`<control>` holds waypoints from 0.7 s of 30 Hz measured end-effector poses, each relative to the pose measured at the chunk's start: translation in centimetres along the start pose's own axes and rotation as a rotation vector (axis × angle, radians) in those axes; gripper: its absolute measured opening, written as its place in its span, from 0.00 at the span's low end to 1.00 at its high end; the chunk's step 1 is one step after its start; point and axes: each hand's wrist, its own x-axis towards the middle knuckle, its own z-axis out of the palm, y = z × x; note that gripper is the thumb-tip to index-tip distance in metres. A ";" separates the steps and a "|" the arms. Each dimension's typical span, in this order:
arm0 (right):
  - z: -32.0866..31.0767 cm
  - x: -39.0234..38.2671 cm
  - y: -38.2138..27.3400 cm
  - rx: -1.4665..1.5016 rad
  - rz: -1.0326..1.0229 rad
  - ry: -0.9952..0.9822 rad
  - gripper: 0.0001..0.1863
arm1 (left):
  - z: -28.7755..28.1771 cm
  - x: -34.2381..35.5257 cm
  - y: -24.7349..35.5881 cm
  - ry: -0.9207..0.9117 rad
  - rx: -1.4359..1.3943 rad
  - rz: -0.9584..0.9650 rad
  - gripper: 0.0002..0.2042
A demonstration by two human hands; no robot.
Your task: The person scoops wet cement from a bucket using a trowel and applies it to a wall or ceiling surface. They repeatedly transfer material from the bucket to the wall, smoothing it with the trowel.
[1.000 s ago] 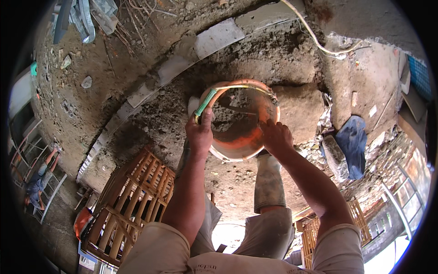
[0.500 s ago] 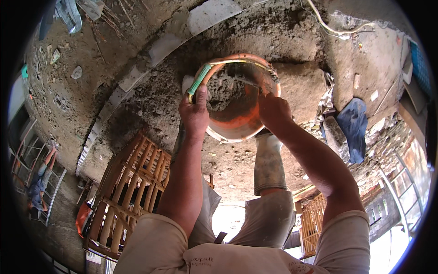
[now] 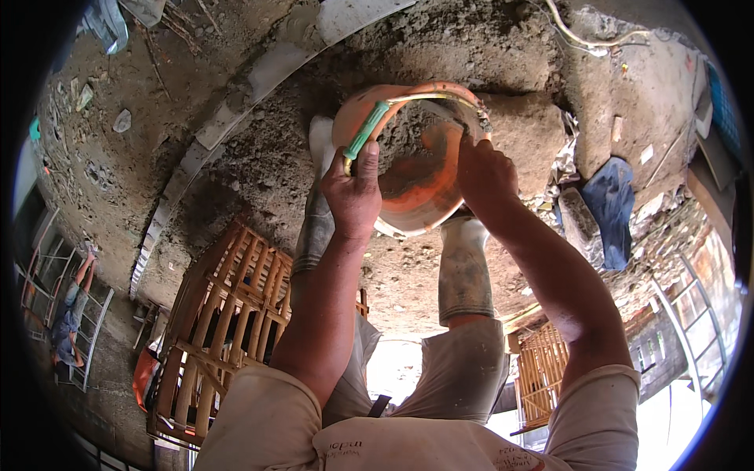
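An orange bucket (image 3: 408,206) is in front of my legs, tilted so that its inside shows. Grey wet mortar (image 3: 412,133) lies inside, and grey smears coat part of the orange wall. A wire handle with a green grip (image 3: 367,135) arches across the far side of the rim. My left hand (image 3: 353,192) is closed at the near end of that grip, thumb along it, beside the bucket's left edge. My right hand (image 3: 487,177) is curled in a fist at the right rim; its fingertips are hidden.
Slatted wooden crates stand left (image 3: 228,314) and right (image 3: 542,369). A curved concrete edging (image 3: 204,133) crosses the dirt. Dark blue cloth (image 3: 609,212) lies by a block on the right. A pale hose (image 3: 581,51) is at the far right. Another person (image 3: 69,314) is at far left.
Both hands have moved slightly right. The bucket has tilted a little, and its green-gripped handle has shifted right across the opening.
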 end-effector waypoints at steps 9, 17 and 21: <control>2.7 -1.2 -1.6 0.226 -0.127 -0.396 0.11 | -1.0 0.6 -0.4 0.032 0.030 0.065 0.14; 5.5 -1.9 -2.9 0.835 -0.156 -0.432 0.19 | -1.8 1.5 -1.2 0.085 -0.118 -0.047 0.17; 5.9 -1.1 -4.7 1.052 -0.071 -0.408 0.23 | -3.0 2.3 -1.1 0.094 -0.079 -0.182 0.23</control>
